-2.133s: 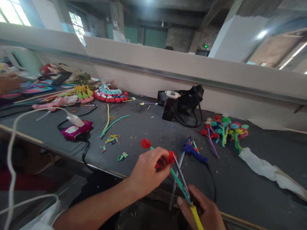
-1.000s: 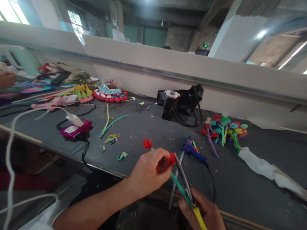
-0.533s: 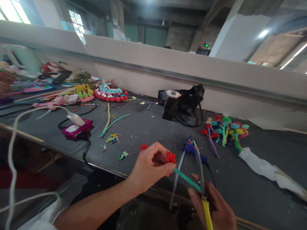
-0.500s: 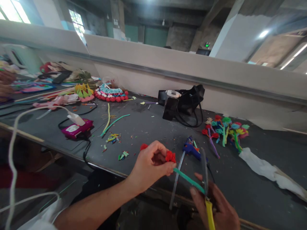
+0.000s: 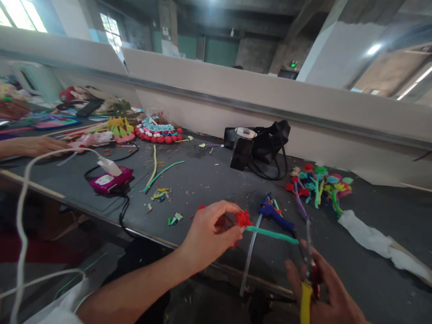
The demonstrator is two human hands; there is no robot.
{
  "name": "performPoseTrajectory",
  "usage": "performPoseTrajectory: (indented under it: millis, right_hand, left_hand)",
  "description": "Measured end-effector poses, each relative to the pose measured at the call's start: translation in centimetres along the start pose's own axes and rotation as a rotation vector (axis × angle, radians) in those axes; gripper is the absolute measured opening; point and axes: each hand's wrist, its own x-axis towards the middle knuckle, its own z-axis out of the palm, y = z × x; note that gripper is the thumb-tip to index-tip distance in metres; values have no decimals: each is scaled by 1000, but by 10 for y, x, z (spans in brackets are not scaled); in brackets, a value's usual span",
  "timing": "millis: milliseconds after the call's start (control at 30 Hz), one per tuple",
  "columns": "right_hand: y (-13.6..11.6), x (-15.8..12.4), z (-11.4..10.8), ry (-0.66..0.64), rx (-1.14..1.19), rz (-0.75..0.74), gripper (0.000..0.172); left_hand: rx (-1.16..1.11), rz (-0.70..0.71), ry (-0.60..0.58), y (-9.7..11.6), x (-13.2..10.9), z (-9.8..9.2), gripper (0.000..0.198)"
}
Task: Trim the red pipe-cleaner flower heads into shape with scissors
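My left hand (image 5: 212, 231) is closed in a pinch around a small red fuzzy flower (image 5: 243, 218). From the flower a green pipe cleaner stem (image 5: 272, 234) runs out to the right, nearly level. More red fuzz shows behind the left fingers, mostly hidden. In my right hand (image 5: 329, 288) is a pair of scissors (image 5: 306, 288) with a yellow handle, its grey blades pointing up just right of the stem's tip. The right fingers look apart from the stem. Behind the stem, a blue glue gun (image 5: 275, 216) lies on the table with a clear glue stick (image 5: 249, 254) coming out.
Several pipe cleaner flowers (image 5: 319, 182) lie at right beside a white wrapped bundle (image 5: 367, 234). A black bag (image 5: 270, 144) and phone (image 5: 241, 154) sit against the partition. Left are a magenta power block (image 5: 111, 181), cut scraps (image 5: 162, 194) and another person's hand (image 5: 43, 146) by a pink glue gun.
My right hand has moved right with the scissors, off the stem's end. The green stem has swung up to nearly level. Another person's hand has come in at the left.
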Motion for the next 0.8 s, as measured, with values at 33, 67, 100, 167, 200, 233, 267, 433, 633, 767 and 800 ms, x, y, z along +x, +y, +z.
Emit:
performPoseTrajectory:
  millis: [33,67,100,167,200,233,267,433,633,767,800]
  right_hand:
    - [3,0,0,14,-22,7,38]
    - [4,1,1,26,-42,15,39]
    - [5,1,0,34,-55,25,40]
    - [1,0,0,27,-46,28,38]
    - [-1,-1,0,25,-31,6,37]
    - [-3,-1,0,22,-18,-39,36]
    - [-4,-3,0,17,-1,-103,36]
    - [10,-11,7,-90,45,-401,52]
    - [23,-14,12,-76,-40,-499,64]
    - [18,-15,11,-50,-66,-436,69]
    - [17,-15,11,-42,-76,-432,69]
  left_hand:
    - [134,121,28,0,-1,-1,9]
    - [258,243,53,1,-3,-2,8]
    - [360,350,72,2,-4,-3,8]
    - [465,485,93,6,-5,-4,9]
    - [472,510,97,9,-5,-4,10]
    - [442,501,83,10,-4,-5,12]
    - [379,439,72,12,-2,-5,14]
    - [-168,-78,-51,9,4,-5,20]
    - [-387,-251,-99,7,3,-2,25]
    - [-446,-261,-115,7,2,-2,25]
    - [-448,-264,-114,7,3,-2,24]
